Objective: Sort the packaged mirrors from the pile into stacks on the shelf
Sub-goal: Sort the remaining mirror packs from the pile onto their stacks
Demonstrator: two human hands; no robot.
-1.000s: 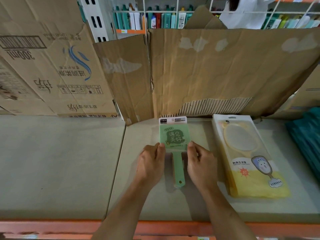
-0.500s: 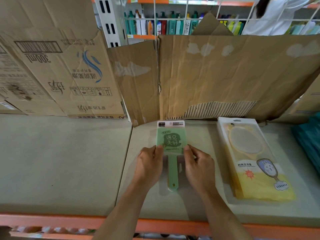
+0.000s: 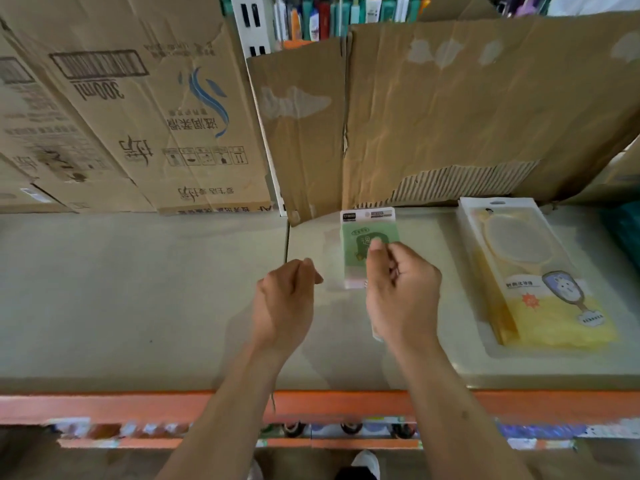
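The shelf (image 3: 138, 306) is backed by a creased cardboard sheet (image 3: 467, 116). A yellow packaged mirror (image 3: 540, 282) lies flat at the right, apart from both hands. The right hand (image 3: 401, 289) has its grip closed on the green packaged mirror (image 3: 360, 237) at shelf centre, thumb on its face, handle mostly hidden. The left hand (image 3: 284, 299) hovers just beside it, fingers loosely curled, grip empty.

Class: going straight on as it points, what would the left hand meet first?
The left hand would probably meet the green mirror pack first, else the cardboard flap behind; depth is unclear.
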